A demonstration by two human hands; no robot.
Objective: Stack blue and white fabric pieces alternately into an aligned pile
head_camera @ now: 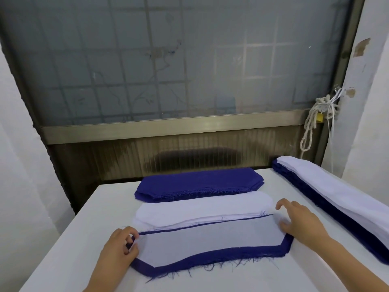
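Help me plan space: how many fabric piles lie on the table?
4: blue pile at the back, white pile before it, blue-and-white pile nearest, long mixed pile at right, partly out of frame.

Soft, even daylight comes through the frosted window (168, 60) straight ahead: fairly bright, no glare, no hard shadows (only a faint smudge under the left hand (117, 249) and right hand (301, 224) on the white piece (210, 239)). Wide-angle bend is strong, and the window frame (31, 102) and side walls (21, 165) lean at the edges. Sharpness is decent mid-frame, slightly soft overall.
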